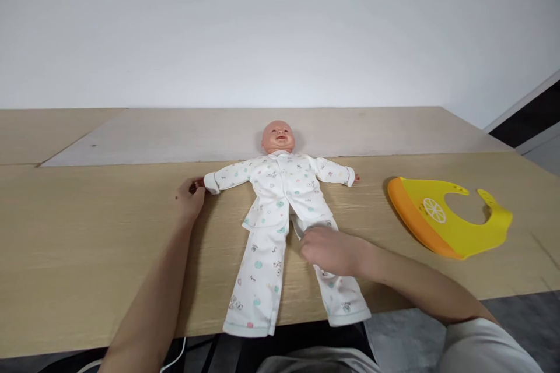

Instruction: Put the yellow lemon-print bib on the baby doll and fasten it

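Note:
A baby doll lies on its back with its head away from me, arms spread, in a white printed pyjama top and matching trousers. At the cuff on the left side of the view, my left hand has its fingers closed round the doll's small hand, which is mostly hidden. Over the upper part of the trouser leg on the right, my right hand is curled shut on the fabric, its fingertips hidden. Between the legs, the trouser cloth looks lifted beside that hand.
To the right lies a yellow silicone bib with an orange pocket and a white citrus-slice print. The wooden table meets a paler strip along the white wall. The trouser hems lie near the table's front edge, and a white cable hangs below.

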Demonstrator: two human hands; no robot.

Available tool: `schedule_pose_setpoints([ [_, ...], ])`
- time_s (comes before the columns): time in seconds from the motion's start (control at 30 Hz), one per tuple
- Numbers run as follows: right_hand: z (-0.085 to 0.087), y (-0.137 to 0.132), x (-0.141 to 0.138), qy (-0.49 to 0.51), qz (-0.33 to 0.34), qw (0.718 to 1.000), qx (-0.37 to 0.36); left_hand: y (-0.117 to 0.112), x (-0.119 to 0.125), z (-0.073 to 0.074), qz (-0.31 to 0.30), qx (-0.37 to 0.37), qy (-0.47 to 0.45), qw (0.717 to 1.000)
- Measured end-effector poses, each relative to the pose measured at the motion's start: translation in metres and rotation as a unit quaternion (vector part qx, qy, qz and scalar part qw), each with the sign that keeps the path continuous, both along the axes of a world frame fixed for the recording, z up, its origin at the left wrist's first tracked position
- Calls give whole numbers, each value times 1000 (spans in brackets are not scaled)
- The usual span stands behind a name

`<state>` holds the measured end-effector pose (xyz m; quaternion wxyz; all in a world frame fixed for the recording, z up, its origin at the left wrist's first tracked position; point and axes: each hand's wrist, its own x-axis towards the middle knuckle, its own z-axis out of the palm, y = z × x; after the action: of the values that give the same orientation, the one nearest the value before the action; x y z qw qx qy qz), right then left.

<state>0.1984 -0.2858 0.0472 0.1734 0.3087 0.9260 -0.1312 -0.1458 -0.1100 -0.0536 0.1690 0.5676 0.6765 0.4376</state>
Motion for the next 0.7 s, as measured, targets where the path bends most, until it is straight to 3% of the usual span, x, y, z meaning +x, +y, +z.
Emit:
schedule_pose_setpoints([
  [0.3, 29, -6, 17, -33, -87, 995, 43, -6, 6, 8, 1, -14, 2, 1000],
  [0.7, 16, -1, 8, -6, -29, 996, 79, -6, 8, 10, 13, -31, 2, 999],
])
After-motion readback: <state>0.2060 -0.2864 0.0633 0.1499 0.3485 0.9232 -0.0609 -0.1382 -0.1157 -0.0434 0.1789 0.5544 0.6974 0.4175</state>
